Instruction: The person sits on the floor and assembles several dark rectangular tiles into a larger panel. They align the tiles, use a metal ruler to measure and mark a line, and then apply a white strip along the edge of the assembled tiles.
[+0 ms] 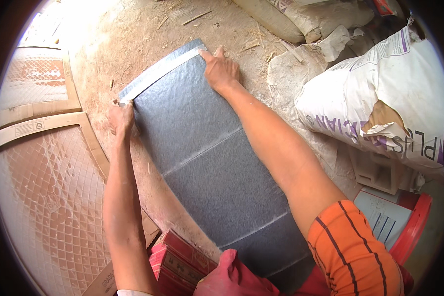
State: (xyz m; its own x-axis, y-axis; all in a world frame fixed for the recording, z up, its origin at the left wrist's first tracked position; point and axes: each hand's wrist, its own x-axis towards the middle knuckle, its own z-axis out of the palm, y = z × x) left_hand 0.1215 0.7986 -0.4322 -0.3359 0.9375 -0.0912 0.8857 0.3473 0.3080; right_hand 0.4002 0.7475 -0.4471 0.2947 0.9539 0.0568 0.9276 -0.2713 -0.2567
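A long dark grey slab (pixel 207 182) with pale lines across it lies on the dusty ground in front of me, running away from my knees. Across its far end sits a pale flat strip (pixel 165 73), slightly slanted, with a narrow band of slab beyond it. My left hand (pixel 121 117) is closed at the strip's left end, beside the slab's edge, with part of the fingers hidden. At the strip's right end, my right hand (pixel 223 70) pinches with its index finger and thumb. Its other fingers curl past the slab's right edge.
Wrapped boxed tiles (pixel 49 192) with cardboard edging lie on the left. Red boxes (pixel 180 259) stand by my leg. To the right are a large white sack (pixel 375 98), a grey plastic piece (pixel 375 170) and a red-rimmed bucket (pixel 417 224). More sacks (pixel 325 19) lie at the far right.
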